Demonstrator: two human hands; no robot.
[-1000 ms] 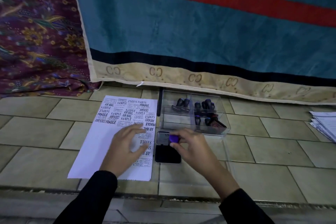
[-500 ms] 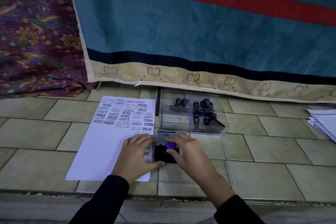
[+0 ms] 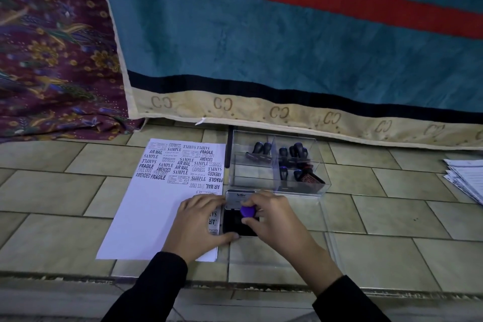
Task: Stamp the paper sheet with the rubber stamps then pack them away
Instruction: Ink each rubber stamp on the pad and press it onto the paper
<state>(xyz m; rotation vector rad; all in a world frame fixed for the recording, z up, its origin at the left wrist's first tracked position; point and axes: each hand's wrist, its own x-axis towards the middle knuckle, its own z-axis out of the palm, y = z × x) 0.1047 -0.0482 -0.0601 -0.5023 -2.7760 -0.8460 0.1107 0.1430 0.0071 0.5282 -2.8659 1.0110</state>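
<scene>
A white paper sheet [image 3: 146, 206] lies on the tiled floor, its far half covered with black stamp prints. To its right sits a black ink pad [image 3: 236, 226] with its lid [image 3: 239, 197] open. My right hand [image 3: 274, 219] grips a rubber stamp with a purple knob [image 3: 247, 211] and holds it down on the pad. My left hand [image 3: 198, 225] rests flat on the sheet's right edge, fingers touching the pad's left side. Beyond the pad stands a clear plastic box [image 3: 251, 178] holding several dark stamps [image 3: 294, 157].
A teal mattress with a red stripe [image 3: 287, 47] leans upright just behind the box. Patterned purple cloth [image 3: 52, 60] lies at the far left. A stack of papers [image 3: 465, 178] sits at the right edge. A clear lid [image 3: 332, 240] lies on the tiles beside my right hand.
My left hand slid right across the sheet and now touches the ink pad's side. My right hand lowered the purple stamp from the pad's lid onto the black pad.
</scene>
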